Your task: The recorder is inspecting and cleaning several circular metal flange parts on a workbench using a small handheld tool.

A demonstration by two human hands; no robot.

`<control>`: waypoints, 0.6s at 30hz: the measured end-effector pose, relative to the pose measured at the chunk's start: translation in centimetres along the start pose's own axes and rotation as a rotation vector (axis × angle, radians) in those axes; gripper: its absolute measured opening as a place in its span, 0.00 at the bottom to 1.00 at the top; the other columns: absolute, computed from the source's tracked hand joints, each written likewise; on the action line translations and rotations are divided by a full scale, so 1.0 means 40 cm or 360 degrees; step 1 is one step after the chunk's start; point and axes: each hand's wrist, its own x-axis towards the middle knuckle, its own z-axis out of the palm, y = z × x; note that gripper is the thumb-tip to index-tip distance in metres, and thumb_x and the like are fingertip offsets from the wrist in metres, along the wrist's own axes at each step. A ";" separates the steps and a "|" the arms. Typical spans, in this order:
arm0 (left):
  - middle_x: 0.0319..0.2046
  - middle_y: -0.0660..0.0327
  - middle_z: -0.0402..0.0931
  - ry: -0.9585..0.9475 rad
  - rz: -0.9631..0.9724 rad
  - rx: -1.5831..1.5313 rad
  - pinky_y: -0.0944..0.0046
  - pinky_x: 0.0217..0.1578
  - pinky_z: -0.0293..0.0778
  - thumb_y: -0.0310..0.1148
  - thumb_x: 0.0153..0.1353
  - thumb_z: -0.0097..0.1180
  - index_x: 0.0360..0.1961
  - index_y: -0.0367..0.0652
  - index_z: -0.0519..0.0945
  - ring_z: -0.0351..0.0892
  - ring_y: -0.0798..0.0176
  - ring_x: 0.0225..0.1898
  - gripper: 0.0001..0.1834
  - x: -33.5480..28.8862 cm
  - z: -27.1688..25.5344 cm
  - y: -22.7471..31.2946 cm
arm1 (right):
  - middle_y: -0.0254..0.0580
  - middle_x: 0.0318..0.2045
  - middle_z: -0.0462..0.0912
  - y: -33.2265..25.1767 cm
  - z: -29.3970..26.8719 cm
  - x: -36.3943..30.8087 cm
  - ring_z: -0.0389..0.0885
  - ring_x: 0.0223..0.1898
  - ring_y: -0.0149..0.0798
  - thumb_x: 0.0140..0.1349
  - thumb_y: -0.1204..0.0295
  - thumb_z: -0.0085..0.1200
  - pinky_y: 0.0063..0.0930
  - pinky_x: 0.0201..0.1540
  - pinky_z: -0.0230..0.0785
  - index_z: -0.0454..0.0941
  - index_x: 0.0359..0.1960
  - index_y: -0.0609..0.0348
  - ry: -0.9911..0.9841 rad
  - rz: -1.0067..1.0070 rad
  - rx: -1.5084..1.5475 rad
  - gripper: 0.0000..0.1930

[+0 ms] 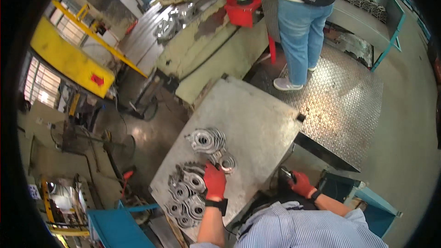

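My left hand (pixel 215 182), in a red glove, reaches over the metal table (pixel 250 110). Its fingers close on the edge of a grey metal flange (pixel 226 161) with a round hole. Just beyond lies a fanned stack of similar flanges (pixel 206 140). More flanges (pixel 187 192) are heaped left of this hand, partly overlapping. Beside the table's right edge, my right hand (pixel 302 184), also red-gloved, is closed around a small dark, shiny object (pixel 288 173). Its kind is too small to make out.
Another person (pixel 303 27) in jeans stands on the raised tread-plate platform (pixel 337 101) beyond the table. A pale machine bed (pixel 220 59) lies at the far left, with a yellow guard (pixel 69 57) beside it. Blue bins (pixel 374 206) stand at my right.
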 end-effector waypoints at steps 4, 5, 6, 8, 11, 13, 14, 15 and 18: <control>0.42 0.41 0.73 0.0113 0.0291 0.0060 0.50 0.39 0.73 0.41 0.56 0.56 0.52 0.32 0.65 0.76 0.42 0.41 0.29 0.137 -0.139 0.182 | 0.57 0.34 0.79 0.010 -0.022 0.014 0.77 0.37 0.58 0.53 0.61 0.57 0.46 0.40 0.68 0.71 0.46 0.61 0.0018 0.0082 0.0122 0.23; 0.42 0.42 0.73 0.0160 0.0374 -0.0057 0.50 0.40 0.73 0.43 0.55 0.56 0.52 0.32 0.66 0.75 0.42 0.41 0.29 0.198 -0.178 0.231 | 0.56 0.33 0.79 0.009 -0.031 0.017 0.77 0.36 0.58 0.53 0.60 0.57 0.46 0.39 0.68 0.72 0.46 0.61 0.0020 0.0107 0.0147 0.22; 0.42 0.43 0.73 0.0222 0.0450 -0.0176 0.50 0.40 0.72 0.44 0.55 0.57 0.51 0.33 0.67 0.75 0.42 0.42 0.30 0.265 -0.229 0.269 | 0.57 0.34 0.79 0.026 -0.022 0.022 0.76 0.37 0.59 0.52 0.61 0.57 0.46 0.40 0.68 0.72 0.45 0.62 0.0009 0.0123 0.0197 0.22; 0.42 0.44 0.74 0.0322 0.0515 0.0000 0.51 0.43 0.71 0.46 0.54 0.57 0.53 0.34 0.67 0.74 0.43 0.43 0.32 0.413 -0.297 0.329 | 0.57 0.34 0.79 0.045 -0.025 0.017 0.77 0.36 0.58 0.52 0.62 0.57 0.45 0.38 0.69 0.72 0.46 0.61 0.0107 0.0087 0.0156 0.22; 0.44 0.43 0.74 0.0488 0.0615 -0.0031 0.51 0.47 0.69 0.48 0.54 0.58 0.53 0.35 0.67 0.73 0.43 0.47 0.32 0.620 -0.392 0.431 | 0.57 0.34 0.79 0.062 -0.043 0.018 0.77 0.36 0.59 0.52 0.64 0.57 0.44 0.37 0.70 0.73 0.45 0.61 0.0195 0.0161 0.0167 0.20; 0.45 0.43 0.73 0.0568 0.0589 0.0057 0.52 0.48 0.69 0.49 0.53 0.58 0.53 0.35 0.67 0.73 0.43 0.48 0.33 0.749 -0.435 0.466 | 0.57 0.34 0.79 0.049 -0.080 0.013 0.77 0.37 0.59 0.52 0.65 0.57 0.44 0.38 0.70 0.73 0.44 0.61 0.0181 0.0263 0.0214 0.19; 0.45 0.42 0.73 0.0662 0.0611 0.0105 0.52 0.48 0.69 0.49 0.53 0.58 0.53 0.35 0.67 0.73 0.43 0.48 0.34 0.810 -0.437 0.480 | 0.57 0.34 0.79 0.058 -0.085 0.007 0.77 0.37 0.59 0.52 0.65 0.57 0.44 0.37 0.70 0.73 0.43 0.61 0.0232 0.0305 0.0212 0.18; 0.46 0.43 0.73 0.0646 0.0530 0.0192 0.52 0.48 0.69 0.50 0.52 0.58 0.53 0.35 0.67 0.73 0.44 0.49 0.35 0.862 -0.449 0.498 | 0.57 0.34 0.79 0.066 -0.095 0.001 0.77 0.37 0.59 0.52 0.65 0.57 0.44 0.38 0.70 0.73 0.43 0.61 0.0199 0.0369 0.0213 0.18; 0.48 0.43 0.73 0.0641 0.0373 0.0414 0.53 0.50 0.68 0.52 0.52 0.58 0.55 0.35 0.66 0.72 0.45 0.50 0.36 0.990 -0.474 0.538 | 0.57 0.35 0.78 0.115 -0.099 -0.024 0.76 0.38 0.59 0.52 0.65 0.57 0.45 0.39 0.69 0.73 0.43 0.62 0.0225 0.0539 0.0175 0.19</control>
